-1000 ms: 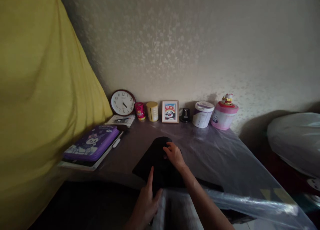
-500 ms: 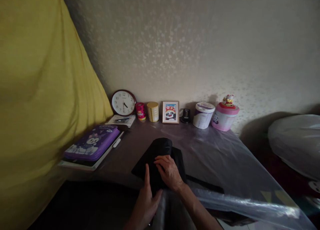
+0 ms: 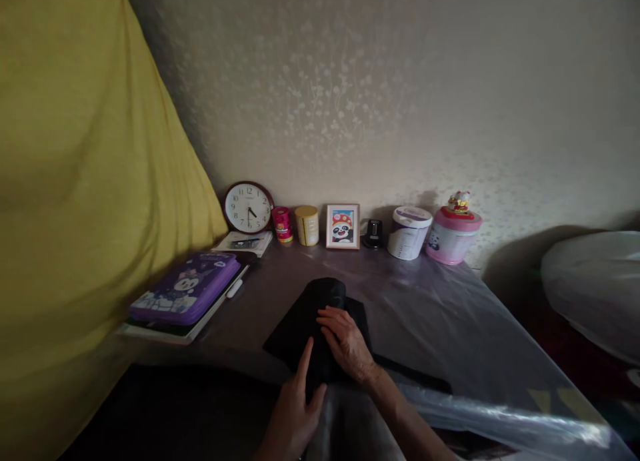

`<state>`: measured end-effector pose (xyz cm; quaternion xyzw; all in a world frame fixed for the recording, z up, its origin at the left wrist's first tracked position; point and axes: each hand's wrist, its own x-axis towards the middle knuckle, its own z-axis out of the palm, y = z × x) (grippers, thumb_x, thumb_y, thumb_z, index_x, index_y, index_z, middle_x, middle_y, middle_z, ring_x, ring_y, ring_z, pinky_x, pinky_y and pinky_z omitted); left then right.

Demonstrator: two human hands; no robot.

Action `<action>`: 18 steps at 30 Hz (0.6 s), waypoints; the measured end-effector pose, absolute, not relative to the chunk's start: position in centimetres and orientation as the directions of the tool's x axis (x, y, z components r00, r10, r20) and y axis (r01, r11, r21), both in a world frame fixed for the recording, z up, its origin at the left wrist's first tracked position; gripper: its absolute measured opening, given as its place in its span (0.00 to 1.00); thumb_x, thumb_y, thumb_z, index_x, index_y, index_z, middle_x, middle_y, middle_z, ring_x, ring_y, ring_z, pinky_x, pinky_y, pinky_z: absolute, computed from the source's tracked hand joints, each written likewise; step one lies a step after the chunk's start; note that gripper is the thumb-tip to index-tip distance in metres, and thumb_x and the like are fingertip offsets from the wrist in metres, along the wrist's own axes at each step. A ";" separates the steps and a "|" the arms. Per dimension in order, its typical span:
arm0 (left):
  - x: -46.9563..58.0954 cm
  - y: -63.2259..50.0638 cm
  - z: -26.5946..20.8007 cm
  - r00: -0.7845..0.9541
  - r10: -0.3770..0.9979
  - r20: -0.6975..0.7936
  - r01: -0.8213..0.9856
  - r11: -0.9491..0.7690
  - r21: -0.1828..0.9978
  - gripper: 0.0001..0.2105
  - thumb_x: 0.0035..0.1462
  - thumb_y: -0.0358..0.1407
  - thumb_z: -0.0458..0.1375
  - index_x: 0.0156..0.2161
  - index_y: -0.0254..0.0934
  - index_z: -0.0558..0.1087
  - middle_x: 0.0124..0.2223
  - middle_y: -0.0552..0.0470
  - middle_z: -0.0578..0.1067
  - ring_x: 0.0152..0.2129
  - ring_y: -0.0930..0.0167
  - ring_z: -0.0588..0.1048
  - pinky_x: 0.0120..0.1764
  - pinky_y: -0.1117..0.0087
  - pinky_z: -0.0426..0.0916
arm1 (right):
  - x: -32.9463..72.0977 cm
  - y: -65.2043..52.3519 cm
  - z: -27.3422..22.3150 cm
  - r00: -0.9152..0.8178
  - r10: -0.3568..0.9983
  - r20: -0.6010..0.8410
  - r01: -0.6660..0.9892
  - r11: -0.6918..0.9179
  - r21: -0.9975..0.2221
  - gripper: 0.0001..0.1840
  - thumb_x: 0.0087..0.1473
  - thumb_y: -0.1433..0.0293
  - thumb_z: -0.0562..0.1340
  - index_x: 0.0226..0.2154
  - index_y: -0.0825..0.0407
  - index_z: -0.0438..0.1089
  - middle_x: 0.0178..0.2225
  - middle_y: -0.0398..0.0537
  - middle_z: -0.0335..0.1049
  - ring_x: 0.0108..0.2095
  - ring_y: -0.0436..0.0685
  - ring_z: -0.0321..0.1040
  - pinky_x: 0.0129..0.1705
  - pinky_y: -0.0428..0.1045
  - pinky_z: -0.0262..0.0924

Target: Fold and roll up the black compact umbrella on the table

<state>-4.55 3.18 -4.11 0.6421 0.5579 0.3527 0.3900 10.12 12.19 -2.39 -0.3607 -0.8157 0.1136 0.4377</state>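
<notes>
A folded bundle of black fabric [image 3: 300, 321] lies near the front edge of the table, with a dark strap [image 3: 415, 373] trailing from it to the right. My right hand [image 3: 347, 344] rests on top of the bundle, fingers stretched out and laid along the fabric. At the bundle's near side is my left hand [image 3: 295, 407], its index finger pointing forward and its thumb held apart. The other left fingers are hidden from view. What exactly the black item is, I cannot tell.
To the left, a purple case [image 3: 187, 287] sits on a book stack beside a yellow curtain [image 3: 100, 181]. Along the wall stand a clock [image 3: 249, 207], a pink can [image 3: 283, 225], a yellow-lidded can [image 3: 307, 226], a picture frame [image 3: 343, 226] and two tubs [image 3: 409, 237].
My right hand has slid slightly to the right and flattened on the fabric. My left hand has moved a little right and nearer me. The bundle has stayed in place.
</notes>
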 end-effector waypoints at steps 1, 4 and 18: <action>-4.6 3.2 -4.1 0.131 0.991 0.021 0.442 -0.077 0.894 0.32 0.58 0.37 0.48 0.65 0.35 0.42 0.62 0.44 0.60 0.58 0.68 0.61 0.57 0.65 0.57 | 10.3 13.1 -2.7 -0.369 0.684 0.629 0.517 0.713 -0.473 0.14 0.59 0.72 0.53 0.46 0.51 0.70 0.48 0.52 0.71 0.54 0.58 0.61 0.55 0.58 0.58; -4.6 3.2 -4.2 0.128 0.991 0.025 0.445 -0.080 0.892 0.33 0.57 0.36 0.48 0.65 0.34 0.41 0.62 0.44 0.60 0.58 0.69 0.60 0.57 0.66 0.56 | 11.1 16.4 -3.5 -0.362 0.696 0.620 0.598 0.684 -0.419 0.16 0.59 0.72 0.52 0.48 0.52 0.69 0.51 0.53 0.69 0.55 0.58 0.60 0.55 0.59 0.57; -4.7 3.2 -3.5 0.102 0.992 -0.068 0.444 0.015 0.896 0.35 0.58 0.40 0.48 0.65 0.33 0.39 0.62 0.42 0.60 0.58 0.67 0.60 0.57 0.66 0.55 | 12.7 17.0 -3.2 -0.237 0.820 0.522 0.666 0.528 -0.527 0.16 0.56 0.75 0.54 0.45 0.52 0.71 0.48 0.53 0.71 0.51 0.57 0.65 0.55 0.56 0.57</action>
